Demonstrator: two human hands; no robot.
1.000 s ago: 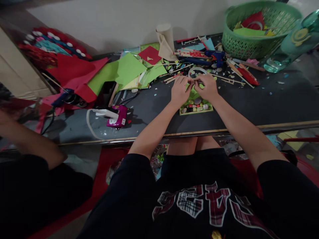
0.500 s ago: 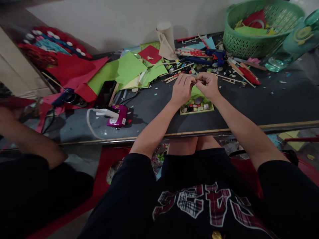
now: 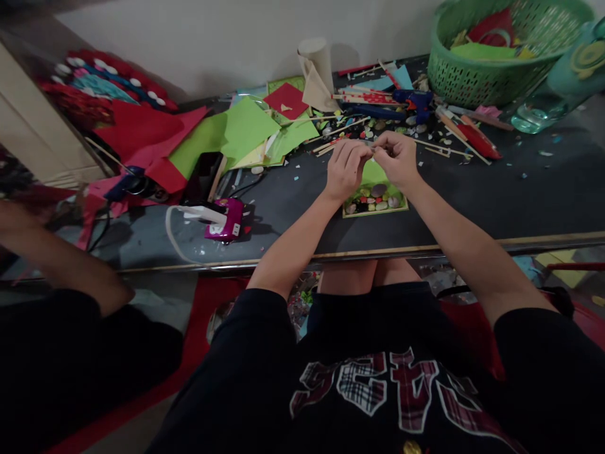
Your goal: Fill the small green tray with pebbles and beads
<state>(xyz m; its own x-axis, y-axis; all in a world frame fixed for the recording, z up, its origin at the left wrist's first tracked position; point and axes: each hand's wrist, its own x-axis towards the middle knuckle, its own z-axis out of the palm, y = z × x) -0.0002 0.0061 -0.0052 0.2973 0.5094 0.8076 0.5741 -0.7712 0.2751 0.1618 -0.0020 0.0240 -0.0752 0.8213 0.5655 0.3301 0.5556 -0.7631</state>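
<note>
My left hand and my right hand meet fingertip to fingertip above a small green panel. Both are closed in a pinch, on something too small to make out between them. Several pebbles, grey, green and red, lie along the panel's near part, close to the table's front edge. Loose pebbles and thin sticks are scattered just beyond my hands. A blue glue gun rests behind my right hand.
Green and red paper sheets lie left of my hands, with a purple power socket nearer the edge. At the back right stand a green basket and a bottle. Another person's arm reaches in at far left.
The view has shifted slightly, so the table's objects sit a little further right. My hands stay pinched together over the green panel, with only slight finger movement.
</note>
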